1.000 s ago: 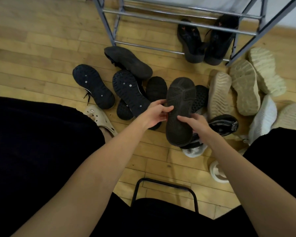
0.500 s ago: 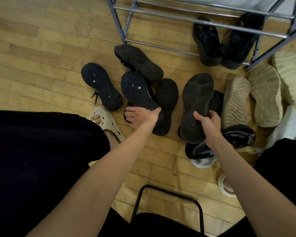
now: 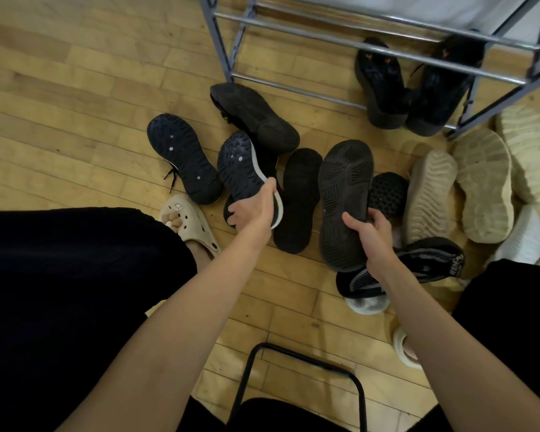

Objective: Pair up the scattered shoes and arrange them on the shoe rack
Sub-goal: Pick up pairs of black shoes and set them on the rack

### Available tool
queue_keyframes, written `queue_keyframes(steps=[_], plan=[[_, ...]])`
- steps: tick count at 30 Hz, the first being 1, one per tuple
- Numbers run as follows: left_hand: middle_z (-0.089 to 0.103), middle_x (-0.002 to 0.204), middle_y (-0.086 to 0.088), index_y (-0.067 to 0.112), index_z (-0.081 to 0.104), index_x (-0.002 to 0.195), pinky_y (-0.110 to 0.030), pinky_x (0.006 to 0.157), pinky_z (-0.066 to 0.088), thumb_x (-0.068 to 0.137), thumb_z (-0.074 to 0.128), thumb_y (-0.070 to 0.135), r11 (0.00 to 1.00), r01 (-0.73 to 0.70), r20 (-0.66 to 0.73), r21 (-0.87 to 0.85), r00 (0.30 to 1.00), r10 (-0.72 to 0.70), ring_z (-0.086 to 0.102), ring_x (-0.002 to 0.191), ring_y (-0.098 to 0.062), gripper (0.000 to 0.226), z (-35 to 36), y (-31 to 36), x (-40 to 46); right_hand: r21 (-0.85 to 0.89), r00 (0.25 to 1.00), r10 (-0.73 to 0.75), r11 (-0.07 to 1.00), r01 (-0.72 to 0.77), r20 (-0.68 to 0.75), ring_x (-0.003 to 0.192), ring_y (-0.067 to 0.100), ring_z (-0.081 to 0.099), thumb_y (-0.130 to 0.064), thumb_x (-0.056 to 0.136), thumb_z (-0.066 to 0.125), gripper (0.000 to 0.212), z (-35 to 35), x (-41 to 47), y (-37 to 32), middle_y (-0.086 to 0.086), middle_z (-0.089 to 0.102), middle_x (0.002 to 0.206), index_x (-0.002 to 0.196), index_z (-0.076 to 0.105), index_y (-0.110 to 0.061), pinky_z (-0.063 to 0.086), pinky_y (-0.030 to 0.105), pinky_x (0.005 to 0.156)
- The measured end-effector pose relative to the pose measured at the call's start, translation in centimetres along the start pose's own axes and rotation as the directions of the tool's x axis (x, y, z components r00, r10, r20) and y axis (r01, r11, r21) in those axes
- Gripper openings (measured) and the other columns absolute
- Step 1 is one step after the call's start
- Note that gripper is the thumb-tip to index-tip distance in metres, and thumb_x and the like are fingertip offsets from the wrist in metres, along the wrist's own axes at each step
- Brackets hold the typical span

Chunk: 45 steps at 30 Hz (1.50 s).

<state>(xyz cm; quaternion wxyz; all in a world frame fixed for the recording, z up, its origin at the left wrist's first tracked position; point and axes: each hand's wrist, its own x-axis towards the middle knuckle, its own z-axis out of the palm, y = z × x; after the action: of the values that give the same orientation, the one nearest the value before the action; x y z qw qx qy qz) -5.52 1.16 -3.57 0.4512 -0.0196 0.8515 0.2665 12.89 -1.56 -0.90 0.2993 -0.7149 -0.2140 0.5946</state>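
Observation:
Several shoes lie sole-up on the wooden floor in front of a metal shoe rack (image 3: 296, 92). My right hand (image 3: 367, 229) grips a black shoe (image 3: 343, 198) by its side, sole toward me. My left hand (image 3: 256, 207) holds the heel end of a dark navy shoe with a white-edged sole (image 3: 240, 169). Its match, another navy shoe (image 3: 181, 157), lies to the left. A black pair (image 3: 412, 85) stands on the rack's lowest rails.
Two black shoes (image 3: 253, 116) (image 3: 300, 194) lie between my hands. Beige shoes (image 3: 483, 185) and a white one (image 3: 524, 238) are piled at right. A black knit shoe (image 3: 412, 266) lies under my right wrist. A black stool frame (image 3: 296, 363) stands near me; my feet wear beige clogs (image 3: 190, 222).
My left hand let go of the black shoe, moved left and took hold of the navy shoe's heel. My right hand kept the black shoe and lowered it slightly.

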Motion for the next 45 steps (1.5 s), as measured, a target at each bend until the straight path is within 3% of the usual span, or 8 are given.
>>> queue_keyframes(steps=[7, 17, 21, 24, 27, 31, 37, 45], plan=[[0.039, 0.130, -0.013, 0.006, 0.037, 0.131, -0.038, 0.081, 0.050, 0.059, 0.072, 0.066, 0.989, -0.113, -0.270, 0.099, 0.953, 0.136, 0.053, 0.107, -0.032, 0.100, -2.2, -0.3, 0.4, 0.000, 1.000, -0.026, 1.000, 0.026, 0.015, 0.108, 0.017, 0.054, -0.013, 0.087, 0.067, 0.057, 0.6, 0.2, -0.5, 0.011, 0.054, 0.134, 0.137, 0.042, -0.007, 0.046, 0.032, 0.090], [0.029, 0.144, -0.021, 0.002, 0.021, 0.143, -0.050, 0.106, 0.038, 0.069, 0.079, 0.050, 0.898, -0.112, -0.195, 0.425, 0.958, 0.212, 0.038, 0.129, -0.038, 0.105, -3.2, 2.5, 5.0, -0.023, 0.999, -0.046, 0.999, 0.047, 0.014, 0.112, 0.019, 0.054, -0.012, 0.087, 0.067, 0.056, 2.0, 2.0, -1.9, 0.009, 0.055, 0.133, 0.137, 0.043, -0.008, 0.045, 0.031, 0.088], [0.034, 0.145, -0.020, 0.004, 0.029, 0.144, -0.043, 0.108, 0.035, 0.082, 0.071, 0.036, 0.663, -0.459, -0.129, 0.591, 0.758, 0.640, 0.038, 0.133, -0.032, 0.081, -0.3, 4.9, 4.0, -0.029, 1.000, -0.024, 0.999, 0.024, -0.002, 0.125, 0.026, 0.051, -0.015, 0.086, 0.068, 0.063, 2.5, 4.1, -3.5, 0.010, 0.052, 0.138, 0.141, 0.040, -0.007, 0.044, 0.036, 0.096], [0.047, 0.134, -0.015, 0.002, 0.038, 0.136, -0.036, 0.097, 0.046, 0.086, 0.066, 0.034, 0.747, -0.559, 0.116, 0.360, 0.822, 0.558, 0.051, 0.120, -0.029, 0.065, 3.7, 7.4, 4.0, -0.020, 1.000, -0.022, 1.000, 0.022, -0.005, 0.125, 0.027, 0.051, -0.016, 0.085, 0.069, 0.062, 2.3, 5.6, -4.7, 0.009, 0.052, 0.137, 0.141, 0.041, -0.009, 0.044, 0.038, 0.098], [0.053, 0.134, -0.014, -0.001, 0.040, 0.138, -0.042, 0.096, 0.052, 0.074, 0.071, 0.043, 0.958, -0.273, 0.219, 0.083, 0.943, 0.250, 0.054, 0.115, -0.031, 0.083, 7.4, 9.2, 6.0, -0.042, 0.999, -0.034, 0.999, 0.034, 0.006, 0.121, 0.024, 0.052, -0.016, 0.086, 0.068, 0.061, 1.8, 6.8, -5.5, 0.008, 0.052, 0.136, 0.140, 0.041, -0.010, 0.046, 0.035, 0.093], [0.051, 0.135, -0.016, 0.006, 0.035, 0.144, -0.043, 0.096, 0.052, 0.049, 0.080, 0.045, 0.986, -0.056, 0.232, -0.155, 0.968, 0.092, 0.055, 0.115, -0.032, 0.112, 10.1, 9.7, 10.3, -0.078, 0.998, -0.052, 0.995, 0.055, 0.035, 0.107, 0.018, 0.053, -0.015, 0.086, 0.068, 0.059, 0.8, 8.3, -6.0, 0.009, 0.054, 0.134, 0.138, 0.043, -0.009, 0.046, 0.025, 0.078], [0.053, 0.134, -0.015, 0.001, 0.032, 0.141, -0.040, 0.101, 0.050, 0.073, 0.081, 0.031, 0.962, -0.184, 0.212, -0.203, 0.951, 0.226, 0.054, 0.119, -0.027, 0.089, 9.5, 9.9, 8.0, -0.152, 0.998, -0.040, 0.987, 0.047, 0.046, 0.122, 0.026, 0.053, -0.018, 0.084, 0.071, 0.067, -0.6, 9.5, -5.9, 0.008, 0.052, 0.137, 0.142, 0.039, -0.011, 0.046, 0.035, 0.094], [0.048, 0.115, -0.009, 0.014, 0.039, 0.128, -0.050, 0.085, 0.055, 0.074, 0.064, 0.005, 0.922, -0.188, 0.307, -0.338, 0.904, 0.297, 0.053, 0.106, -0.031, 0.061, 1.8, 11.7, 2.5, -0.143, 0.994, -0.107, 0.983, 0.111, 0.037, 0.111, 0.018, 0.053, -0.019, 0.083, 0.072, 0.063, -2.0, 8.6, -7.0, 0.008, 0.055, 0.133, 0.138, 0.042, -0.011, 0.044, 0.031, 0.087]])
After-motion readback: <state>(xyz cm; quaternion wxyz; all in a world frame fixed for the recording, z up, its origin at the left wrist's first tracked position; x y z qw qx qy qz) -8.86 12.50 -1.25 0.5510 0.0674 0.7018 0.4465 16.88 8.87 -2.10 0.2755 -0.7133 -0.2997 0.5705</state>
